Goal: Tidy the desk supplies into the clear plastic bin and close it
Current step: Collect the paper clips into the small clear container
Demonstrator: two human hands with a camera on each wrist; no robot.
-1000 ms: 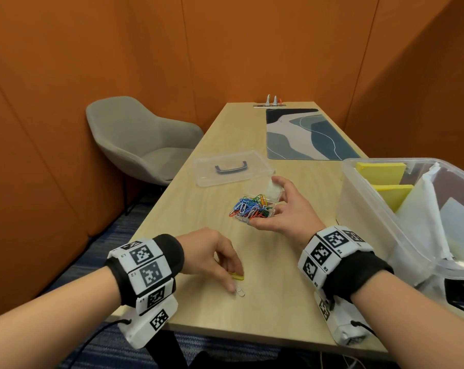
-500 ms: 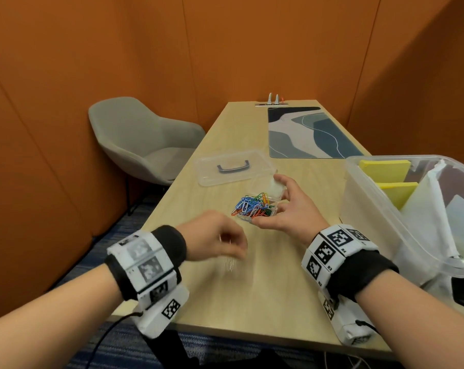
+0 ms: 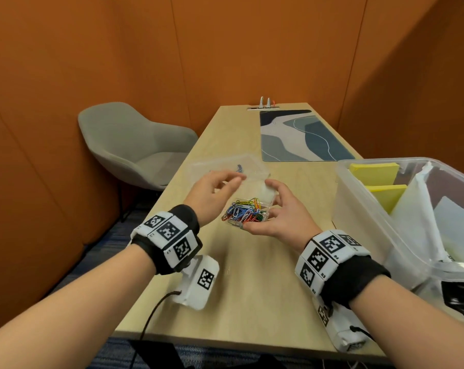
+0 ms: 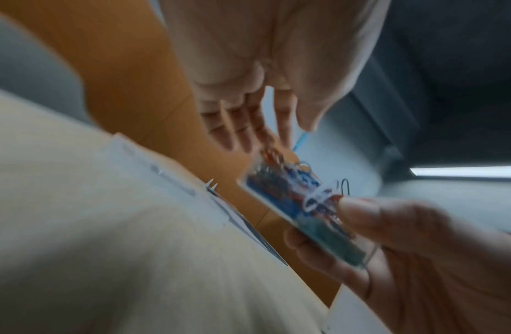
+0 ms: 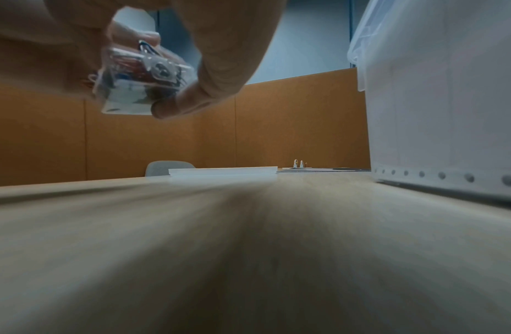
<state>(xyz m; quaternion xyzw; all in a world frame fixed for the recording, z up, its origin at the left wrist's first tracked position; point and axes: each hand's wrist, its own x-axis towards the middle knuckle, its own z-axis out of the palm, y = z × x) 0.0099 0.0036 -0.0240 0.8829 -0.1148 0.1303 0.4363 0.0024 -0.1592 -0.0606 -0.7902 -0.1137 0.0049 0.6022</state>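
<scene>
- Two hands meet above the desk [image 3: 252,283] in the head view: the right hand [image 3: 281,217] grips a small clear case of coloured paper clips [image 3: 245,213], its fingers curled round it, while the left hand [image 3: 212,194] hovers just beside it with fingers loosely spread. The clear plastic bin [image 3: 364,206] stands open at right, its lid [image 3: 225,166] lying beyond the hands.
- Left wrist view, blurred: left fingers [image 4: 248,126] apart, over the case [image 4: 294,203].
- Right wrist view: the case [image 5: 139,79] is held off the desk.

Black wristbands [image 3: 182,217] with checkered tags
</scene>
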